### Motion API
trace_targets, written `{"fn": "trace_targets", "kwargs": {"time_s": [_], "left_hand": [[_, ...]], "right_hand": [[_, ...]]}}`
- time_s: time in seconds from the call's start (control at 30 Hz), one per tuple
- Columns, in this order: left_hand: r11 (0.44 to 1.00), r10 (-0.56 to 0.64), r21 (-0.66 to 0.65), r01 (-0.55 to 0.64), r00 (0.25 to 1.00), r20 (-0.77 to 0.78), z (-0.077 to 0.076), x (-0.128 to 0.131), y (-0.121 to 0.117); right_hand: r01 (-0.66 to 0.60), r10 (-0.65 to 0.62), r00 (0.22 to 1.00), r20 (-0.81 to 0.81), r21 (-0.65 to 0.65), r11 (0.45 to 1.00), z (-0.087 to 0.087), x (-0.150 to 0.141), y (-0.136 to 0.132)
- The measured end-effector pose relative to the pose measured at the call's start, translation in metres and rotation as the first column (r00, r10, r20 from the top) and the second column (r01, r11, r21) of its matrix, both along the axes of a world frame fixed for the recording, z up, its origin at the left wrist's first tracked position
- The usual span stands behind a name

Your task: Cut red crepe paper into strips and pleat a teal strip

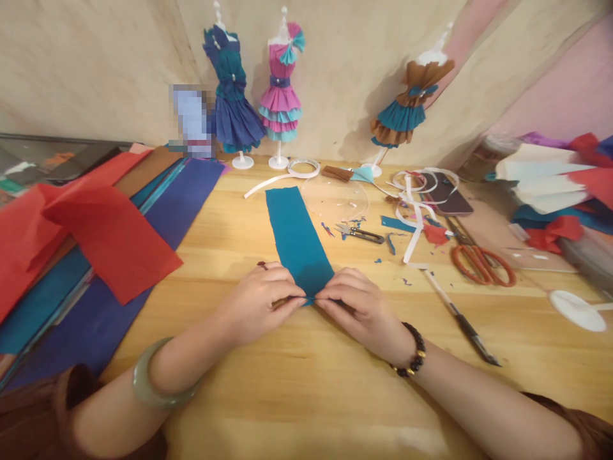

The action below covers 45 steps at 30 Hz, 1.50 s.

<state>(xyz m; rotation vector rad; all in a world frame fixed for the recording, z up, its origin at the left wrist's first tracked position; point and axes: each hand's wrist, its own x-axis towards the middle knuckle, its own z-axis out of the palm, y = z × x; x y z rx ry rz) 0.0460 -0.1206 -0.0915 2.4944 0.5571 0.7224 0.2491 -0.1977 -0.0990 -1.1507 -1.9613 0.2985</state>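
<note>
A long strip of teal crepe paper [299, 233] lies on the wooden table, stretching away from me. At its near end, my left hand [268, 294] pinches the edge between thumb and fingers. Close beside it, my right hand [357, 303] pinches the same edge, the fingertips of both hands almost meeting. A narrow bit of the edge between them looks folded or gathered. To the right of the strip lie small thread snips [359, 233] among scattered paper scraps.
Three mini dress forms in paper dresses, blue-teal [234, 96], pink [281, 96] and brown-teal [407, 108], stand along the wall. Orange-handled scissors [483, 263], a pen [467, 329] and curled white tape [416, 220] lie right. Red paper sheets [115, 236] are stacked left.
</note>
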Motion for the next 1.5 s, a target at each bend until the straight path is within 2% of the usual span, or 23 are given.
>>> {"fn": "trace_targets", "kwargs": {"time_s": [0.33,0.6,0.77,1.1,1.5], "left_hand": [[0.997,-0.049,0.064,0.046,0.998,0.045,-0.001,-0.003,0.007],[0.998,0.027,0.063,-0.028,1.000,0.016,0.004,-0.001,0.003],[0.996,-0.018,0.083,0.017,1.000,0.012,0.002,0.001,0.002],[0.994,0.012,0.103,-0.023,0.995,0.100,0.000,-0.002,0.008],[0.997,0.020,0.078,-0.025,0.998,0.065,0.002,-0.003,0.007]], "right_hand": [[0.030,-0.030,1.000,0.003,0.013,0.999,-0.003,0.004,0.000],[0.034,-0.034,0.999,-0.007,0.013,0.999,-0.003,0.003,0.000],[0.027,-0.027,1.000,0.005,0.005,1.000,-0.004,0.001,0.001],[0.062,-0.063,0.997,-0.048,-0.014,0.998,-0.003,0.012,0.000],[0.074,-0.074,0.995,-0.073,-0.008,0.997,-0.002,0.010,0.001]]}}
